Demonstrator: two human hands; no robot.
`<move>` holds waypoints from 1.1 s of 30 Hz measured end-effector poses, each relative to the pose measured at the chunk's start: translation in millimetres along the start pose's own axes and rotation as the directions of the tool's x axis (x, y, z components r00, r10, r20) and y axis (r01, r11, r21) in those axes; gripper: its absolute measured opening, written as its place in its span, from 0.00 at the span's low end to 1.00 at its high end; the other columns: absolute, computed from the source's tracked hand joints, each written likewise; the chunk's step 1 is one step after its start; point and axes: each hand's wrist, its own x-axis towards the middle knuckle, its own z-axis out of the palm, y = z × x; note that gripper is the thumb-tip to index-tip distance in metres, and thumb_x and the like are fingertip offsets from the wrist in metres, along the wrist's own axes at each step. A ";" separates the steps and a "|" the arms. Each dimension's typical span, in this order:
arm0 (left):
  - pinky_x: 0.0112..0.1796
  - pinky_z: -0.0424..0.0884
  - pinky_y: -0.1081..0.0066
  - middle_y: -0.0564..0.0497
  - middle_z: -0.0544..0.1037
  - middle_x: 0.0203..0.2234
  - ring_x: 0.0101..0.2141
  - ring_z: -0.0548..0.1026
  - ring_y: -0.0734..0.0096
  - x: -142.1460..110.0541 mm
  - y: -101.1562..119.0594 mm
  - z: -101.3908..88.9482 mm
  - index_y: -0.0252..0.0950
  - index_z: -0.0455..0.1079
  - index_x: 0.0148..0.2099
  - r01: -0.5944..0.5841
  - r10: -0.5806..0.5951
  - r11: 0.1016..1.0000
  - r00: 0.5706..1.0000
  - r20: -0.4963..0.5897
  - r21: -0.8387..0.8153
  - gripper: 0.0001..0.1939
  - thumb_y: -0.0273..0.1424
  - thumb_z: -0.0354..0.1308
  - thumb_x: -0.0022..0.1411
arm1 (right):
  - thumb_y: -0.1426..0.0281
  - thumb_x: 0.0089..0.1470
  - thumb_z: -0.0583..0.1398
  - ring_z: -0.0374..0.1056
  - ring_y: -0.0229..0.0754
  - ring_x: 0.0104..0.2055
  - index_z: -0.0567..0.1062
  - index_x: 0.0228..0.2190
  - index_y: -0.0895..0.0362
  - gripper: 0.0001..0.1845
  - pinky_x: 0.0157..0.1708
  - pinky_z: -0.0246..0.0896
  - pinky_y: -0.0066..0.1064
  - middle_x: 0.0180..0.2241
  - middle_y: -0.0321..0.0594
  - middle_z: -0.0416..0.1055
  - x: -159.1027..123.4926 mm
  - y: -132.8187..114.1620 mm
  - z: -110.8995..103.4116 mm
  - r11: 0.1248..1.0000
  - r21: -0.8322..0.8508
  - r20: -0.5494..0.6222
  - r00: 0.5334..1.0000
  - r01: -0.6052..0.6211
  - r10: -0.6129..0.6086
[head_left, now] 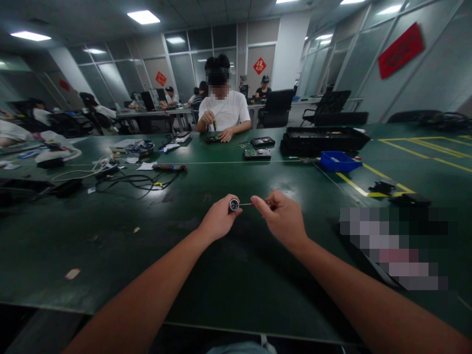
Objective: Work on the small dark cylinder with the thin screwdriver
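My left hand [218,216] is closed around a small dark cylinder [233,205]; its round, silvery-rimmed open end faces me. Closed in a pinch, my right hand [285,216] holds a thin screwdriver [246,204] with a red part at the fingertips. The metal shaft points left and reaches the cylinder's rim; whether its tip is inside or only against the edge I cannot tell. Both hands are above the green table [206,275], a short gap apart. My fingers hide most of the cylinder's body and the screwdriver's handle.
Across the table a person [224,110] works on a hard drive [213,139]. More drives [257,154] lie near a black tray [324,140] and a blue bin [339,161]. Black cables [136,182] and a pen-like tool [169,167] lie at left. A blurred-out object [391,246] is at right.
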 end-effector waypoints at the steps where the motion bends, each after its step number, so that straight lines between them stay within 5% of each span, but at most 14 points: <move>1: 0.35 0.66 0.70 0.51 0.77 0.36 0.34 0.74 0.68 0.2 -0.4 0.2 0.40 0.68 0.47 -0.006 0.006 1.000 1.000 -0.005 0.007 0.09 0.31 0.59 0.64 | 0.52 0.57 0.62 0.57 0.35 0.18 0.64 0.18 0.53 0.25 0.21 0.49 0.30 0.15 0.31 0.62 -0.5 -0.1 0.0 1.000 -0.017 -0.003 1.000 0.018 -0.018; 15: 0.39 0.65 0.69 0.52 0.76 0.38 0.38 0.73 0.67 0.4 -1.3 0.5 0.40 0.67 0.46 -0.042 0.043 0.999 0.999 -0.007 0.025 0.08 0.29 0.58 0.64 | 0.55 0.56 0.63 0.60 0.33 0.18 0.67 0.21 0.55 0.21 0.20 0.50 0.28 0.16 0.31 0.65 -4.3 -4.5 1.6 0.992 -0.066 0.010 0.995 0.104 -0.103; 22: 0.39 0.66 0.68 0.52 0.76 0.37 0.38 0.73 0.67 1.1 -1.1 -1.1 0.40 0.67 0.46 -0.022 0.023 0.999 0.999 -0.028 0.025 0.08 0.30 0.58 0.64 | 0.69 0.59 0.58 0.75 0.43 0.37 0.73 0.40 0.56 0.07 0.37 0.67 0.33 0.36 0.43 0.78 -2.6 -5.1 -1.7 0.981 0.076 0.174 0.967 0.177 -0.188; 28: 0.38 0.66 0.68 0.52 0.76 0.38 0.38 0.74 0.67 0.7 -0.1 -0.3 0.40 0.67 0.46 -0.021 0.021 0.999 1.000 -0.012 0.045 0.08 0.30 0.59 0.64 | 0.64 0.65 0.52 0.73 0.43 0.34 0.74 0.39 0.55 0.12 0.36 0.64 0.35 0.32 0.40 0.75 -0.7 -5.1 -3.6 0.992 0.083 0.204 0.973 0.097 -0.112; 33: 0.38 0.67 0.69 0.52 0.76 0.38 0.38 0.74 0.67 -0.1 1.6 -0.4 0.40 0.66 0.47 -0.009 0.010 1.000 0.999 -0.039 0.015 0.08 0.31 0.58 0.65 | 0.62 0.60 0.59 0.73 0.43 0.37 0.72 0.41 0.55 0.11 0.40 0.67 0.37 0.34 0.41 0.75 0.0 4.1 9.1 0.884 0.451 0.096 0.992 -0.122 0.087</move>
